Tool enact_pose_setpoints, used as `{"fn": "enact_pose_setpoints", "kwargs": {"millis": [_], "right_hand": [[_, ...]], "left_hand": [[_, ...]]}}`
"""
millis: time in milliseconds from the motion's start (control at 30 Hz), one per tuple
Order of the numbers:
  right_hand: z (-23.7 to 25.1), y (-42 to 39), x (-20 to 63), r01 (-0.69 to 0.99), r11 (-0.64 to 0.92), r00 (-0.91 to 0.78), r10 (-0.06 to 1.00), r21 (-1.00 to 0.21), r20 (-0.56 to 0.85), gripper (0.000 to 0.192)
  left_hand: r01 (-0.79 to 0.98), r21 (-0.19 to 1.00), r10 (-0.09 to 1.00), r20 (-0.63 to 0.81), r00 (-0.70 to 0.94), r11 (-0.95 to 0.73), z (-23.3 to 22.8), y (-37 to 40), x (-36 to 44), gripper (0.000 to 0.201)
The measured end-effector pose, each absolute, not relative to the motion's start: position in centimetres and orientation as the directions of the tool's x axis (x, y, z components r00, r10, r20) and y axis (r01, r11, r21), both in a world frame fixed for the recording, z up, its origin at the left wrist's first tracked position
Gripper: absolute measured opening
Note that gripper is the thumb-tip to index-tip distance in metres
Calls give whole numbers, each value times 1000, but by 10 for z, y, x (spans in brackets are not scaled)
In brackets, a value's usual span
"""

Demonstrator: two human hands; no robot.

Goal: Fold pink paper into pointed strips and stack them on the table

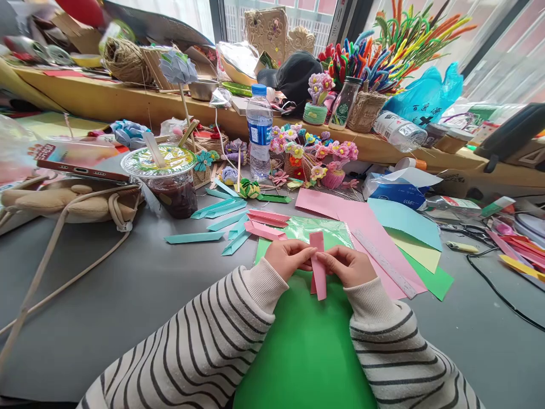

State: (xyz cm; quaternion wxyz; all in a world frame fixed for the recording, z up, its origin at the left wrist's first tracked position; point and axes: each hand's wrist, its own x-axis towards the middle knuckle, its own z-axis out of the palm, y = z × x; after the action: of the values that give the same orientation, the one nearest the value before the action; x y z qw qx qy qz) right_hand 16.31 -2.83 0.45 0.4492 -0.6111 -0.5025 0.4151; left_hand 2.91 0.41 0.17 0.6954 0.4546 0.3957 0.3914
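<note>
A narrow folded strip of pink paper [320, 281] stands nearly upright between my two hands. My left hand [289, 258] pinches its left edge near the middle, and my right hand [349, 266] pinches it from the right. Part of a second layer of the strip shows behind, at its lower left. Below lies a smooth green surface [306, 346]. Just beyond my hands are folded pink paper pieces [266, 230] and several folded turquoise paper pieces [227, 221]. A clear plastic packet [336, 228] lies over green paper behind my hands.
Pink sheets [353, 218] with a clear ruler [383, 261], and turquoise paper [406, 221], lie to the right. A lidded drink cup [170, 187] and a water bottle [259, 136] stand at the back. A corded bag [72, 201] carries a phone [80, 167] on the left. Scissors [470, 232] lie far right.
</note>
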Motion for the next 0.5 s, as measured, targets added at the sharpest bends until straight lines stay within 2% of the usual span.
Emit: {"fn": "enact_pose_setpoints", "kwargs": {"millis": [233, 500], "right_hand": [[3, -28, 160, 185, -66, 135, 990, -981, -41, 29], [2, -29, 158, 330, -36, 125, 992, -943, 6, 31]], "left_hand": [[-185, 969, 954, -108, 280, 164, 1, 4, 27, 17], [-114, 992, 969, -21, 247, 50, 2, 5, 26, 17]]}}
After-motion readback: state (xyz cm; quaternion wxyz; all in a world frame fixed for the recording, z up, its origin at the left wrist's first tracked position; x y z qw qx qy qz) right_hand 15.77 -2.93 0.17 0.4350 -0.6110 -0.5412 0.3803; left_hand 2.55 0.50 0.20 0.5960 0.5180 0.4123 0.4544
